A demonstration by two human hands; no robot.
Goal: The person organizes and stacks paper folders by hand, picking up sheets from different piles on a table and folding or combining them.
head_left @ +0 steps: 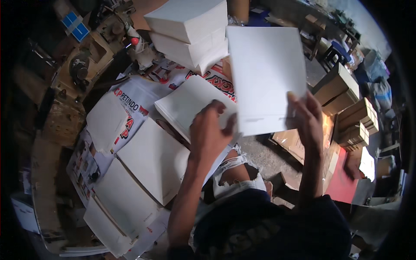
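My right hand (308, 117) is closed on the lower right edge of a white paper sheet (266, 73), thumb on its face. The sheet is raised and tilted, with faint print near its lower edge; whether it is one sheet or several I cannot tell. Nothing shows in my left hand (211, 128), whose fingers are bent and apart. It hovers at the near right side of a stack of white sheets (190, 97), close to the raised sheet's left edge; contact with the stack cannot be made out.
More white paper piles (151, 156) lie on the printed banner (143, 89) covering the table. Tall paper stacks (188, 39) stand at the back. Machinery (80, 67) lines the left side. Tied bundles (357, 119) and a red board (342, 180) are at the right.
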